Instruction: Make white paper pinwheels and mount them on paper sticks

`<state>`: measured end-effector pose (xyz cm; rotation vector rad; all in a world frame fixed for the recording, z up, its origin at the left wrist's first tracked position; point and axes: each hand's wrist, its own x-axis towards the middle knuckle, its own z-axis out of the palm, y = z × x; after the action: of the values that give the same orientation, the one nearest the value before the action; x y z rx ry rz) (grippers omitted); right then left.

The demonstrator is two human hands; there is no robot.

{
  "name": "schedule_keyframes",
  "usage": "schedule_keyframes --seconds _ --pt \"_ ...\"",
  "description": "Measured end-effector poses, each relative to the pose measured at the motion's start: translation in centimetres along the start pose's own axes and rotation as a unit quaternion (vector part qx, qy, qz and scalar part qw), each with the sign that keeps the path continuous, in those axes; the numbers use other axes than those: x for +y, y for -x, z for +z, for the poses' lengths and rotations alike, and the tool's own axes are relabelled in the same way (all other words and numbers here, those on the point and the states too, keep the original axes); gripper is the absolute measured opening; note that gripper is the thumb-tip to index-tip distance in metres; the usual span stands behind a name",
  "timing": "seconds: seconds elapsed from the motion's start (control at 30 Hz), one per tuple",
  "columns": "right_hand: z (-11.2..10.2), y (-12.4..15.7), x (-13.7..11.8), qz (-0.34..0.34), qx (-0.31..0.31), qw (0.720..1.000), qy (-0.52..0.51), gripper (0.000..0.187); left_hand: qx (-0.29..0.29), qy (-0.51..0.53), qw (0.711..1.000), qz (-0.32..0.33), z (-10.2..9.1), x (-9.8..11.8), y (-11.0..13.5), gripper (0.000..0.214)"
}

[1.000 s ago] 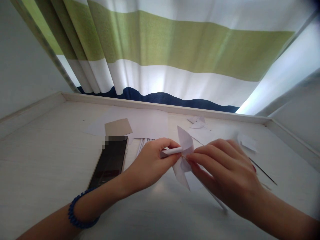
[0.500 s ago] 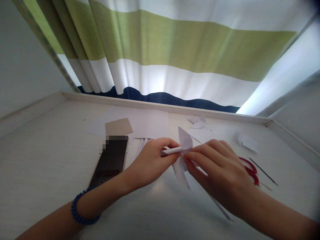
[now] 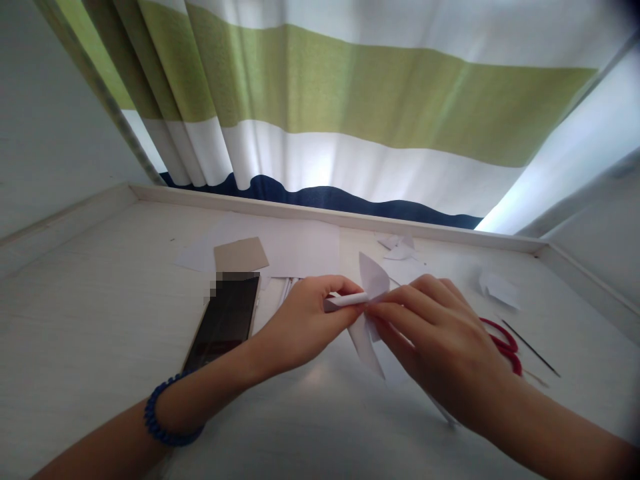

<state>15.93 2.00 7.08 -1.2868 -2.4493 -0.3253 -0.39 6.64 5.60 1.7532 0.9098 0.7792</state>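
A white paper pinwheel point(image 3: 374, 275) with curled, pointed blades is held up between my two hands above the white surface. My left hand point(image 3: 311, 313), with a blue coiled band on its wrist, is closed in a pinch round its left side, and one rolled blade point(image 3: 346, 301) sticks out between thumb and fingers. The fingertips of my right hand point(image 3: 430, 327) press together at the pinwheel's middle; what lies exactly under them is hidden. A thin white paper stick point(image 3: 443, 410) shows below my right hand, mostly covered by it.
A phone point(image 3: 225, 320) lies left of my left forearm, by a brown card point(image 3: 241, 255) and white sheets point(image 3: 305, 247). Red-handled scissors point(image 3: 509, 343) and a thin black stick point(image 3: 533, 348) lie at right. Paper scraps point(image 3: 400, 247) are farther back, before a raised rim point(image 3: 300, 212) and a curtain.
The view has shifted slightly. Both hands keep hold of the pinwheel; my right fingers have moved a little over its middle, and the paper stick beneath shows less.
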Motion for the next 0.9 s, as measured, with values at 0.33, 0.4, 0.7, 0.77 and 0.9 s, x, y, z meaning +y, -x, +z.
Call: schedule_keyframes --seconds 0.33,0.4,0.7,0.77,0.9 --pt "-2.2 0.8 1.4 0.147 0.12 0.974 -0.128 0.023 -0.023 0.043 0.998 -0.039 -2.1 0.7 -0.1 0.014" --pt "-2.2 2.3 2.1 0.262 0.099 0.942 -0.183 0.026 -0.005 0.061 0.997 -0.04 -3.0 0.8 -0.4 0.013" --pt "2.9 5.7 0.9 0.311 -0.102 0.841 -0.43 0.028 0.001 0.166 0.984 -0.071 -5.1 0.8 -2.2 0.018" --pt "4.1 5.9 0.8 0.356 -0.074 0.8 -0.477 0.03 -0.006 0.166 0.984 -0.065 -5.5 0.8 -2.5 0.025" --pt "6.2 5.7 1.6 0.39 0.034 0.689 -0.61 0.028 0.097 0.219 0.971 -0.011 -6.4 1.1 -2.6 0.044"
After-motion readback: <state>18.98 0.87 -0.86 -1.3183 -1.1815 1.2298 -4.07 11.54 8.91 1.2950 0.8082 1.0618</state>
